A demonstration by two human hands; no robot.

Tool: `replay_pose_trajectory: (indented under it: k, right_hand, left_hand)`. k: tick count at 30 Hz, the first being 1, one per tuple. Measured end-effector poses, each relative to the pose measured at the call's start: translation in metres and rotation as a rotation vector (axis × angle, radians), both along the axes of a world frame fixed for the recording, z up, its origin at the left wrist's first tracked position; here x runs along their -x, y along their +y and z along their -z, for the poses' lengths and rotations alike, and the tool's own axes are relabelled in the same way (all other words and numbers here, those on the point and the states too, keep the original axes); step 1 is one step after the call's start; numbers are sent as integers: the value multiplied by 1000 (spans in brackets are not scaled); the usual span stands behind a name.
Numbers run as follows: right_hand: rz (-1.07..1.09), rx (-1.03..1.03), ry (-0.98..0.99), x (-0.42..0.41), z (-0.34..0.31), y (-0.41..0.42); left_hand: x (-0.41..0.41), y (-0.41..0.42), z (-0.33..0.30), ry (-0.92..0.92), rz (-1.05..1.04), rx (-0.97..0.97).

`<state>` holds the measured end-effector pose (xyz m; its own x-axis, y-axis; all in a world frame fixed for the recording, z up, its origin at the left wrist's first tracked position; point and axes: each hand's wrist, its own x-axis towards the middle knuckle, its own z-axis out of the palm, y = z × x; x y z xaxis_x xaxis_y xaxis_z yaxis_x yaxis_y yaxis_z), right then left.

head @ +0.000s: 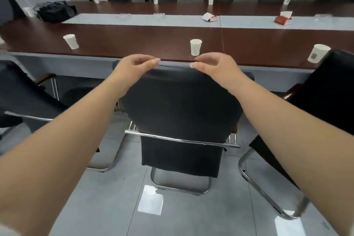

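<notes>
A black office chair [180,105] with a chrome frame stands in front of me, its back towards me, pushed up to the long brown conference table [134,38]. My left hand [134,66] is at the left of the chair back's top edge and my right hand [214,66] at the right of it. Each thumb lies along that top edge. The fingers of both hands are loosely curled above the edge and do not wrap round it. A white paper cup [195,47] stands on the table just beyond my hands.
More black chairs stand close by at the left [24,97] and right [325,101], with others along the table's far side. On the table are several paper cups [71,41], a black bag [55,10] and two red tissue boxes [283,18]. The floor is grey tile.
</notes>
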<state>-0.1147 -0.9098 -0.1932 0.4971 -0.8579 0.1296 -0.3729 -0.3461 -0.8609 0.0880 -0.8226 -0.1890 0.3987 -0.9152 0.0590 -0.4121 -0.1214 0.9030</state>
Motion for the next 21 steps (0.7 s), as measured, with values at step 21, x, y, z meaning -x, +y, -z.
replay_pose_trajectory:
  k: [21]
  right_hand:
    - [207, 329, 610, -6, 37, -68]
  left_hand:
    - [-28, -89, 35, -770, 58, -169]
